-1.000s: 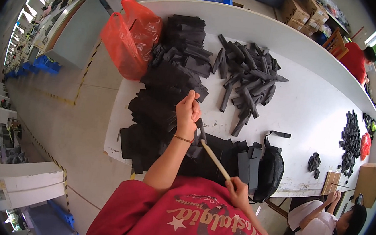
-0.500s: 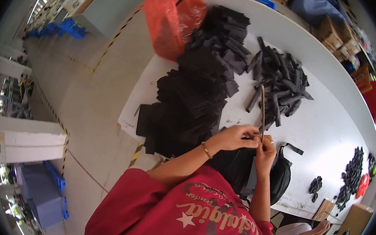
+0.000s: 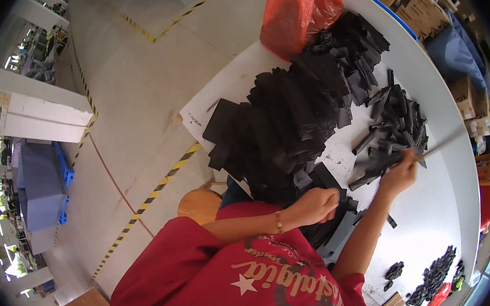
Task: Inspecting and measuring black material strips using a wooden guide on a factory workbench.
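Observation:
My left hand [image 3: 317,206], a bracelet on its wrist, is closed on a black flat piece [image 3: 339,197] at the near edge of the white table [image 3: 446,188]. My right hand [image 3: 400,173] grips a thin pale stick [image 3: 439,146] that points up and right, its near end over a loose pile of black strip-like pieces [image 3: 396,122]. To the left of both hands lies a big overlapping stack of black flat sheets [image 3: 282,127].
An orange plastic bag [image 3: 292,11] stands at the table's far left end. Small heaps of black parts [image 3: 435,274] lie at the right. Cardboard boxes [image 3: 471,94] sit beyond the table. A round wooden stool [image 3: 199,204] and yellow-black floor tape [image 3: 153,197] are below.
My right hand has swung out to the right with the stick, away from my left hand. My left hand has dropped onto the black pieces close to my body.

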Available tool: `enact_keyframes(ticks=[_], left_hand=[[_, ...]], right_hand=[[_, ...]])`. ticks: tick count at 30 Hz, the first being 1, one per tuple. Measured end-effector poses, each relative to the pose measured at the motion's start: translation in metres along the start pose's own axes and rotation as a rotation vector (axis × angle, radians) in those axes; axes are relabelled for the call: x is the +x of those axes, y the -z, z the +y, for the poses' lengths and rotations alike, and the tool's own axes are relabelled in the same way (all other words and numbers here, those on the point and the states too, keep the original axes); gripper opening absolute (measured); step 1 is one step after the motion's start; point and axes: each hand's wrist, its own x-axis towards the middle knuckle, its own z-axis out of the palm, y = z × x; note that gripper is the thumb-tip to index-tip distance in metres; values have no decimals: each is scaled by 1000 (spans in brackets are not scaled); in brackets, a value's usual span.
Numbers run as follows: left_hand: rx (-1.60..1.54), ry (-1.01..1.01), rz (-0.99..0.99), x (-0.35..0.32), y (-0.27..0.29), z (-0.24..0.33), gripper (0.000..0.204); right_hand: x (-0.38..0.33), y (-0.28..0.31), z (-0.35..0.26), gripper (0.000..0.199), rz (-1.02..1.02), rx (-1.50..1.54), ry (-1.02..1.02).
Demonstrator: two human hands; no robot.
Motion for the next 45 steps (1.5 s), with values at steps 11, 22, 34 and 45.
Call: enact_keyframes(ticks=[11, 22, 34, 45], left_hand=[[252, 2, 1109, -2, 159, -77, 36], [-443, 52, 976, -7, 160, -37, 15], [-571, 16, 841, -11, 151, -11, 19], [-143, -195, 557, -6, 92, -32, 24]], right_hand=[[-74, 25, 26, 25, -702, -141, 74], [-153, 76, 19, 15, -908, -196, 386], [-162, 72, 13, 19, -762, -349, 643], [-176, 34, 16, 29, -1133, 188, -214]])
